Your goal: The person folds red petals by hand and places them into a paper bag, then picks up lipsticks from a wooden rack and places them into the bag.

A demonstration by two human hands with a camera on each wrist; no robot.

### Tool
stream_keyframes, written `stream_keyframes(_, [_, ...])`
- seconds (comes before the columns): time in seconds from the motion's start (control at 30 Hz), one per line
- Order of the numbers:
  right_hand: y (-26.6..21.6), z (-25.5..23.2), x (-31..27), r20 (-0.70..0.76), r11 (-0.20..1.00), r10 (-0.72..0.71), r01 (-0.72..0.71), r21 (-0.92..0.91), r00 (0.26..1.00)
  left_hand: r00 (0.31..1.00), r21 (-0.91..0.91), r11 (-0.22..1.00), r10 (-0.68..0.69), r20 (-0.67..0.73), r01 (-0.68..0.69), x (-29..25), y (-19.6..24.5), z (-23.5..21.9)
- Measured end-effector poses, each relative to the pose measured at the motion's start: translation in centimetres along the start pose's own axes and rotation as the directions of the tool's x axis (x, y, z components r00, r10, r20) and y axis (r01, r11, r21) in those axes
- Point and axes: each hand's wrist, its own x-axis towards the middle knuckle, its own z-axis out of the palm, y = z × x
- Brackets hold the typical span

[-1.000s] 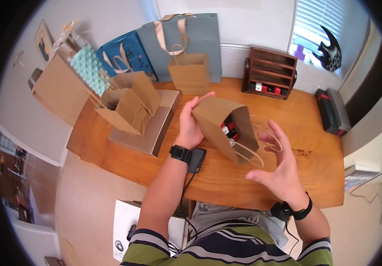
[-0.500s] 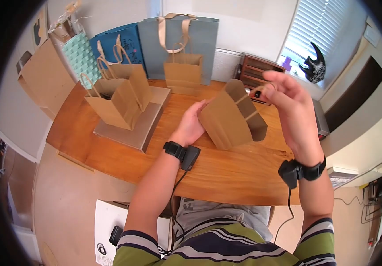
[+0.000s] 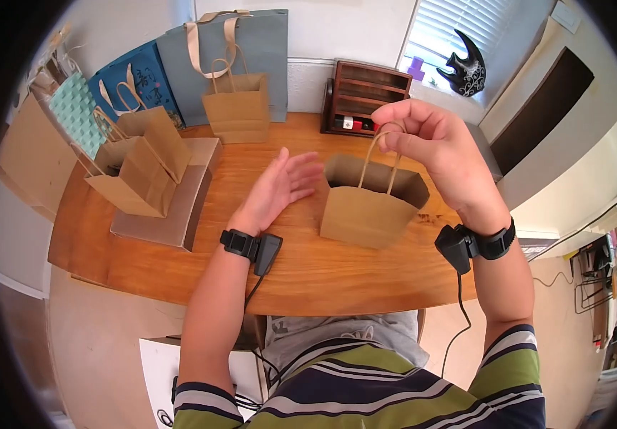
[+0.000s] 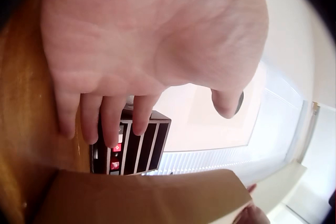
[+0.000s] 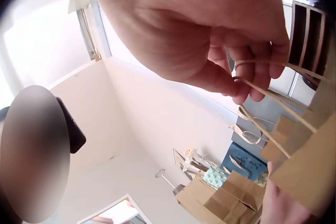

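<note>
A small brown paper bag (image 3: 369,218) is upright at the table's centre right, hanging below my right hand (image 3: 441,146). That hand pinches the bag's twisted-paper handles between thumb and fingers; the right wrist view shows the handle strands (image 5: 275,98) running down from its fingertips. To the bag's left, my left hand (image 3: 278,187) is held with fingers spread and nothing in it. In the left wrist view its bare palm (image 4: 157,40) shows, with the bag's side close below. The bag's contents are hidden from this angle.
Two more brown paper bags (image 3: 133,179) stand on a flat box (image 3: 152,232) at left. Behind stand another brown bag (image 3: 237,111), a large grey-blue gift bag (image 3: 276,71) and a blue one (image 3: 151,79). A dark wooden shelf (image 3: 369,89) with red and white cubes sits at back.
My right hand took hold of the handles and brought the tilted bag upright. My left hand let go of the bag's side and now stands apart. The head view has shifted right.
</note>
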Motion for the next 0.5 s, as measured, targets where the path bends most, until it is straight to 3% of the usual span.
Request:
stream_keyframes(0.17, [1.5,-0.2,-1.0,-0.039,0.993,-0.118,0.118,-0.002,0.992,1.0,-0.05,0.998,0.023,0.017,-0.022,-0.3,0.2,1.1])
stream_keyframes(0.3, [3.6,0.8,-4.4,-0.459,0.989,-0.139,0.149,-0.016,0.878,0.997,-0.114,0.991,0.062,-0.037,-0.066,0.0,-0.2,2.2])
stream_keyframes(0.4, [9.7,0.9,-6.1,-0.672,0.954,-0.038,0.228,0.197,0.739,0.992,-0.105,0.994,0.029,-0.122,-0.042,0.1,-0.6,4.4])
stream_keyframes(0.5, [14.7,1.7,-7.6,-0.521,0.834,0.36,-0.016,0.552,0.773,0.985,-0.113,0.993,-0.005,-0.174,-0.015,0.4,-0.7,6.6])
